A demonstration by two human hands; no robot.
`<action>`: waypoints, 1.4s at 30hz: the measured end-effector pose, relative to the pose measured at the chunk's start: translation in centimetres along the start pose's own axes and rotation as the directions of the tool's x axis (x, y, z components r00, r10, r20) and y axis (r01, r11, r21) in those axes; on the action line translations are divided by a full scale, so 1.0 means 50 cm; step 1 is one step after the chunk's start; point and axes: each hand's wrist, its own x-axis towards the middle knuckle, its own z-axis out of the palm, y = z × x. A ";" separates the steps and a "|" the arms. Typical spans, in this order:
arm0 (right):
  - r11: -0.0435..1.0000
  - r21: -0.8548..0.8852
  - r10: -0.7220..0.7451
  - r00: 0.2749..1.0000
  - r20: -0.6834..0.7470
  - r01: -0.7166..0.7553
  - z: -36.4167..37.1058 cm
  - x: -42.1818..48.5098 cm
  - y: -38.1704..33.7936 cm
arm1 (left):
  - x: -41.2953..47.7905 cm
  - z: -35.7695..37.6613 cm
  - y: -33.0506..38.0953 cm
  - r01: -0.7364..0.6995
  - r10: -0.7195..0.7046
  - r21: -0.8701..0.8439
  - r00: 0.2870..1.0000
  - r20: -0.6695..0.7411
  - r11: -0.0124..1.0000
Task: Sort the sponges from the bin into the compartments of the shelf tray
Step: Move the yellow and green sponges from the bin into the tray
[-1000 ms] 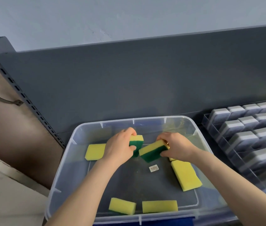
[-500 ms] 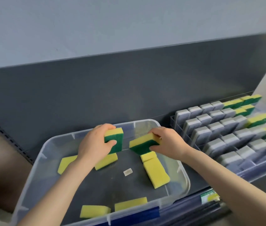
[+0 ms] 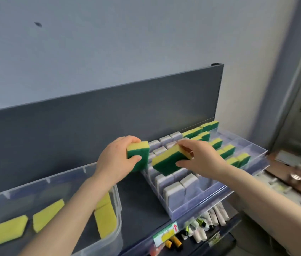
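A dark grey back panel (image 3: 90, 126) runs across the middle of the frame. At the lower left sits the clear bin (image 3: 35, 182), with loose sponges (image 3: 48, 215) lying flat in it, yellow side up. Right of centre is the clear shelf tray (image 3: 192, 207). Its near and left compartments are packed with grey sponges (image 3: 173, 193), and green-and-yellow sponges (image 3: 229, 150) stand in the far right ones.

The left hand (image 3: 116, 159), at the centre of the frame, grips the upright sponge (image 3: 140, 154) by the tray's left edge, fingers over the top and thumb on the green face. Just right of it, the right hand (image 3: 201, 159) pinches the tilted sponge (image 3: 168, 161) by one end, above the grey rows. I can't tell if it touches them.
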 end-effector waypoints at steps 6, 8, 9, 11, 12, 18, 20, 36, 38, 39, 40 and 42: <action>0.998 -0.015 0.058 0.996 -0.064 -0.059 -0.113 -0.084 0.169 | 0.041 0.119 0.168 -0.069 0.070 -0.036 0.997 0.032 0.997; 0.996 -0.011 0.084 0.994 -0.073 -0.085 -0.137 -0.106 0.224 | 0.053 0.156 0.209 -0.077 0.078 -0.041 0.997 0.024 0.996; 0.995 -0.007 0.098 0.992 -0.081 -0.099 -0.148 -0.115 0.250 | 0.058 0.175 0.228 -0.077 0.078 -0.047 0.997 0.024 0.996; 0.992 0.010 0.129 0.987 -0.098 -0.129 -0.165 -0.127 0.297 | 0.068 0.210 0.261 -0.080 0.082 -0.055 0.996 0.035 0.995; 0.989 0.023 0.147 0.984 -0.104 -0.146 -0.171 -0.131 0.318 | 0.074 0.227 0.275 -0.088 0.090 -0.054 0.995 0.043 0.995; 0.974 0.095 0.220 0.962 -0.158 -0.207 -0.186 -0.119 0.420 | 0.143 0.312 0.320 -0.114 0.115 -0.014 0.990 0.076 0.993; 0.968 0.095 0.246 0.955 -0.168 -0.232 -0.190 -0.101 0.452 | 0.180 0.338 0.325 -0.120 0.121 -0.015 0.988 0.094 0.993; 0.964 -0.033 0.257 0.954 -0.157 -0.265 -0.233 0.167 0.678 | 0.484 0.505 0.314 -0.138 0.147 -0.087 0.983 0.107 0.987; 0.963 -0.030 0.261 0.954 -0.148 -0.269 -0.230 0.189 0.703 | 0.506 0.520 0.311 -0.130 0.140 -0.081 0.983 0.121 0.988; 0.963 -0.027 0.263 0.955 -0.137 -0.269 -0.228 0.199 0.715 | 0.513 0.529 0.310 -0.124 0.134 -0.076 0.982 0.134 0.989; 0.963 -0.027 0.262 0.957 -0.123 -0.268 -0.227 0.208 0.727 | 0.521 0.539 0.310 -0.118 0.127 -0.070 0.981 0.146 0.991; 0.965 -0.035 0.254 0.962 -0.102 -0.259 -0.225 0.228 0.755 | 0.537 0.559 0.310 -0.101 0.108 -0.050 0.982 0.153 0.994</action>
